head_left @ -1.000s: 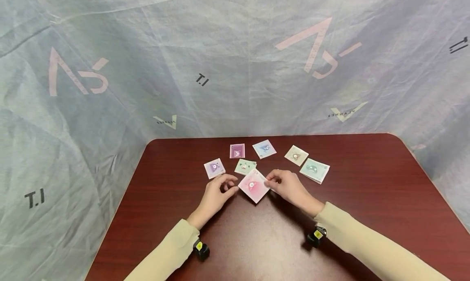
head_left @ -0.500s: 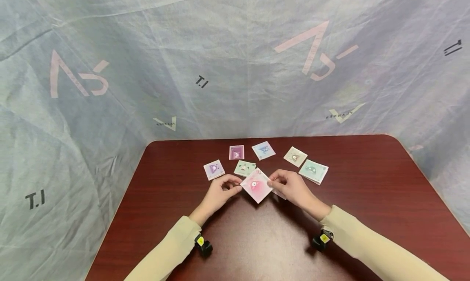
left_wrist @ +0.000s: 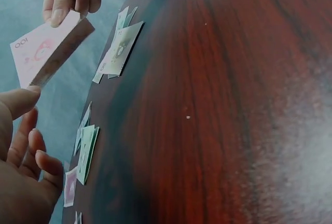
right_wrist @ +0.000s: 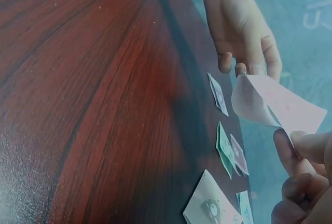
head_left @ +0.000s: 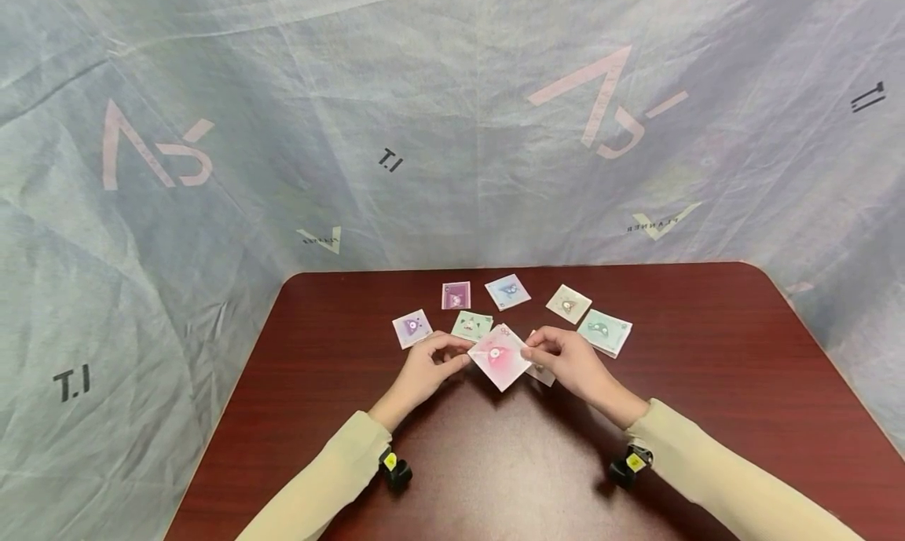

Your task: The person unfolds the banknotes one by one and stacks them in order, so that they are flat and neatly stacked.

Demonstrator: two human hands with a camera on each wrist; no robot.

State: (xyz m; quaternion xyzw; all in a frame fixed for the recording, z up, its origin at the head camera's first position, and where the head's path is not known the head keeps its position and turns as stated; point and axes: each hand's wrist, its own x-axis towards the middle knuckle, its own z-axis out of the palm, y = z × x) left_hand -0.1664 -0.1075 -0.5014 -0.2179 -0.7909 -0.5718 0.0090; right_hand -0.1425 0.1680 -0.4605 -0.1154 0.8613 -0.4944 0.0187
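A pink square folded paper note (head_left: 499,357) printed with 100 and a round face hangs between my two hands above the table. My left hand (head_left: 427,364) pinches its left corner between thumb and fingers. My right hand (head_left: 576,368) grips the opposite corner, thumb on the printed face. In the right wrist view the pink note (right_wrist: 285,102) shows a fold with its layers spread apart; the left wrist view shows a darker underside on the note (left_wrist: 44,53). Partly hidden behind my right hand, a beige square note (head_left: 541,374) lies on the table.
Further back on the dark red table (head_left: 467,462) lie several printed square notes: lilac (head_left: 412,329), magenta (head_left: 456,295), blue (head_left: 507,292), green (head_left: 471,326), beige-brown (head_left: 568,304) and a teal stack (head_left: 605,333). A grey cloth (head_left: 452,133) hangs behind the table's far edge.
My left fingers have come from beside the pink note onto its left corner. Both hands and the note have shifted slightly right, and the beige note by my right hand has come into sight.
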